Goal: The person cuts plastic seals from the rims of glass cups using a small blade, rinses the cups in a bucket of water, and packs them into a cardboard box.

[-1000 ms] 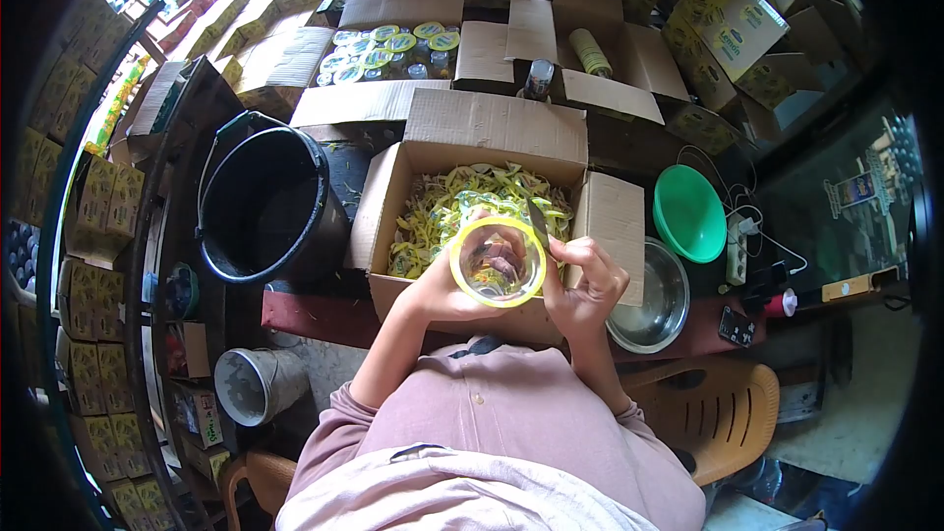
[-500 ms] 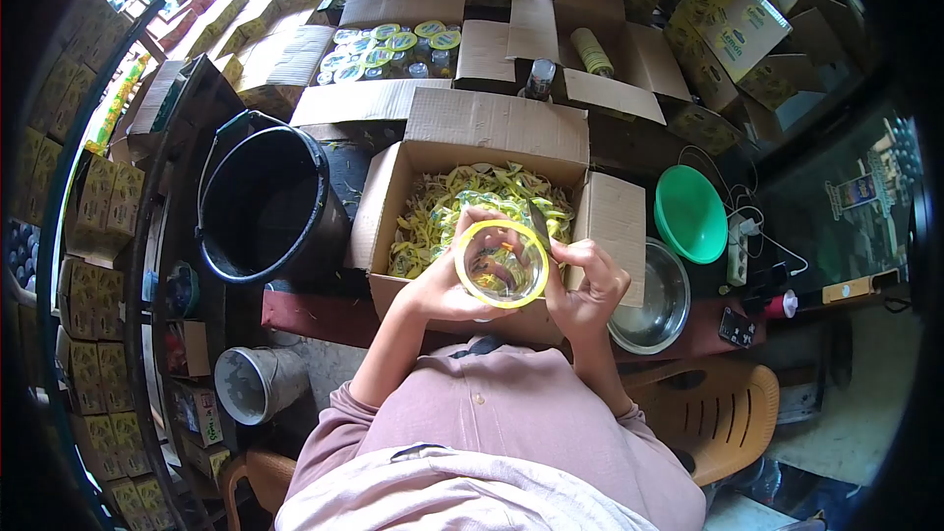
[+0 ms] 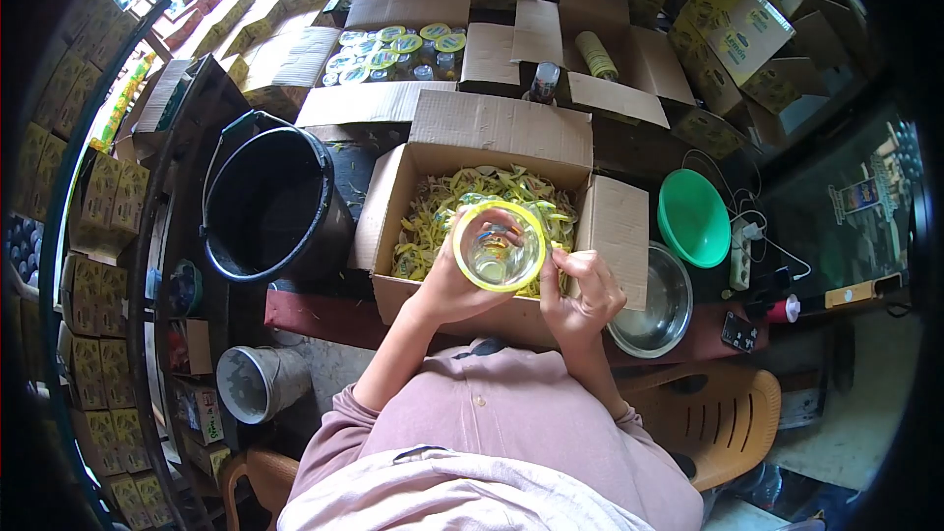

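Observation:
A clear plastic cup with a yellow rim point(image 3: 515, 287) is held up over the box, its round end facing me. My left hand point(image 3: 444, 283) wraps around its left side and is closed on it. Just right of the rim, my right hand point(image 3: 586, 297) has thumb and forefinger pinched together; what they hold, if anything, I cannot make out. Below the cup, an open cardboard box point(image 3: 500, 118) contains a heap of thin yellow-green strips point(image 3: 428, 226), partly hidden by the cup and hands.
Left of the box stands a black bucket point(image 3: 344, 236), with a grey bucket point(image 3: 236, 383) lower down. A green bowl point(image 3: 693, 218) and a metal bowl point(image 3: 657, 310) are on the right. Farther back, a carton holds several yellow-lidded cups point(image 3: 406, 43); a small jar point(image 3: 544, 82) stands nearby.
The cup has tipped and risen slightly, showing more of its inside. A dark blade-like piece seen by my right fingers earlier no longer shows. The whole view has shifted slightly.

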Tool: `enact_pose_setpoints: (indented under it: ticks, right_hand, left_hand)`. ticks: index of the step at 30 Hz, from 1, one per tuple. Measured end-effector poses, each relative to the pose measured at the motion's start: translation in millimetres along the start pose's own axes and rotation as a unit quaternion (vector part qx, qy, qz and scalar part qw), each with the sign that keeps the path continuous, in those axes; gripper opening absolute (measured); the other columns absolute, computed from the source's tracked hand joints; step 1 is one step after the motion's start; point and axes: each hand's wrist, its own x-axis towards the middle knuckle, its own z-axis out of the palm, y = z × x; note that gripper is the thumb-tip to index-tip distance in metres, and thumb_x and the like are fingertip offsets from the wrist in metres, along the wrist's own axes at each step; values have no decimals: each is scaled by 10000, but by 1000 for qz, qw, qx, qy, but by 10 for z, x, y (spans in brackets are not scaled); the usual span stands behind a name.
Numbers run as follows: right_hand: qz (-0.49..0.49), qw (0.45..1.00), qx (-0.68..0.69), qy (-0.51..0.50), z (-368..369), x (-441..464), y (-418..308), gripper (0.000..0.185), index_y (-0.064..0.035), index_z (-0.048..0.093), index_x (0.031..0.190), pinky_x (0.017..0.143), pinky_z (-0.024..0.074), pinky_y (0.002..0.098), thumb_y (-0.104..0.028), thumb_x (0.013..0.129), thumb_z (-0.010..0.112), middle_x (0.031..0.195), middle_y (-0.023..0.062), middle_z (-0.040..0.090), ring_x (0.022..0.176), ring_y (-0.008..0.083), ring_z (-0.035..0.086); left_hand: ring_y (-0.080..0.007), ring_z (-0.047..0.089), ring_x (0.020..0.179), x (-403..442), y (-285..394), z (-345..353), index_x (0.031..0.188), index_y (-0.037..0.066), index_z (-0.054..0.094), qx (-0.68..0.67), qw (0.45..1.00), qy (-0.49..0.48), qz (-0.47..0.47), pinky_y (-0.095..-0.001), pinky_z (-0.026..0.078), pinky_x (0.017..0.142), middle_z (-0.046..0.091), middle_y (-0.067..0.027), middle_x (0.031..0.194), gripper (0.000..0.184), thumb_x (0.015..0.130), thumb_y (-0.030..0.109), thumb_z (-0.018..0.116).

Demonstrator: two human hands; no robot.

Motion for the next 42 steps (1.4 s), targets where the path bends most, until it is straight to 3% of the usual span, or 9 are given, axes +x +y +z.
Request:
enact_pose_setpoints:
  ticks: [6, 15, 21, 27, 30, 38, 42]
  right_hand:
    - [11, 999, 27, -16, -50, 48, 16, 174, -45, 609, 752, 507, 448, 264, 58, 633, 683, 631, 65, 569, 553, 179, 569]
    - [20, 999, 15, -26, -77, 56, -3, 177, -47, 613, 757, 516, 453, 263, 58, 633, 683, 644, 73, 581, 557, 183, 575]
    - [45, 997, 54, -39, -90, -14, 42, 195, -44, 619, 773, 529, 462, 266, 70, 623, 673, 661, 82, 592, 577, 190, 590]
    - [40, 997, 53, -35, -74, 23, 63, 167, -42, 617, 765, 529, 465, 267, 51, 641, 678, 667, 86, 600, 588, 194, 603]
    - [54, 996, 64, -33, -71, 11, 59, 167, -42, 616, 763, 536, 468, 267, 52, 639, 677, 676, 88, 605, 600, 198, 609]
    - [51, 996, 63, -27, -63, -23, 40, 169, -35, 613, 749, 546, 473, 267, 54, 622, 681, 678, 91, 609, 603, 201, 612]
    - [60, 995, 65, -36, -70, 16, 32, 179, -31, 616, 758, 554, 477, 268, 56, 614, 678, 686, 92, 613, 609, 202, 615]
  left_hand:
    - [-208, 568, 915, -16, -10, -38, 1182, 0, 386, 24, 999, -16, 22, -353, 382, 908, 519, -101, 1042, 726, 578, 125, 769]
    - [-248, 519, 975, 12, 113, -67, 1088, 20, 479, 72, 994, -80, 14, -388, 324, 954, 534, -114, 1025, 597, 581, 161, 761]
    - [-268, 513, 977, 32, 105, -124, 1037, 12, 508, 26, 997, -67, -4, -385, 333, 946, 542, -116, 1012, 544, 580, 176, 754]
    - [-244, 544, 913, 19, 82, -88, 1051, 13, 506, 60, 990, -119, 43, -372, 363, 914, 564, -105, 968, 553, 584, 182, 748]
    - [-220, 547, 924, 27, 96, -88, 1054, 18, 508, -25, 994, -108, -1, -361, 362, 927, 568, -97, 975, 543, 588, 173, 739]
    - [-214, 539, 956, 23, 88, -120, 1088, 1, 496, -65, 989, -133, -22, -336, 370, 921, 561, -104, 1002, 587, 576, 153, 738]
    - [-234, 473, 1054, 1, 29, -115, 1093, 4, 498, -40, 987, -158, -10, -363, 339, 956, 495, -121, 1091, 599, 587, 232, 722]
